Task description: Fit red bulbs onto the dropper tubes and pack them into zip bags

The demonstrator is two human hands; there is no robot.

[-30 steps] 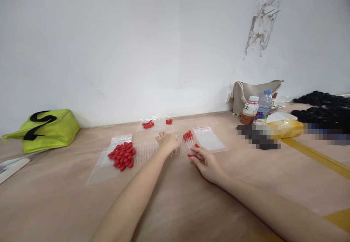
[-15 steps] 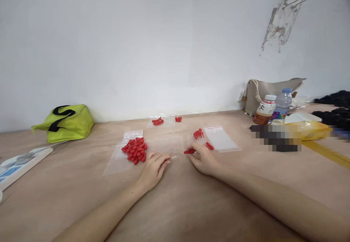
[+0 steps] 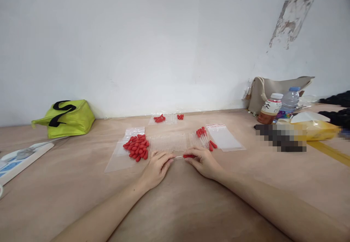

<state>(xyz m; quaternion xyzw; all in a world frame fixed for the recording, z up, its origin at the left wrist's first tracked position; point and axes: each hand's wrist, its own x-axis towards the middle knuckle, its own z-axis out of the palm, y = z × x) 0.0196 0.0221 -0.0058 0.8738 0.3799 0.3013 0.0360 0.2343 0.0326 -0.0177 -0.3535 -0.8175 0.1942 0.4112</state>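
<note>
A clear tube [image 3: 178,157] is pinched at its left end by the fingertips of the left hand [image 3: 157,167], which is closed round it low over the tan table [image 3: 191,205]. A red cap [image 3: 188,156] is gripped between the thumb and fingers of the right hand [image 3: 203,161], and the cap is held at the tube's right end; whether it is seated on the tube cannot be told. Just behind the hands a row of clear tubes [image 3: 169,142] is laid out. A heap of red caps [image 3: 136,148] is seen on a plastic bag [image 3: 117,160] to the left, and an empty zip bag [image 3: 225,138] lies to the right. A green bag [image 3: 67,118] is set against the wall, and two bottles [image 3: 270,108] are stood at the far right.
</note>
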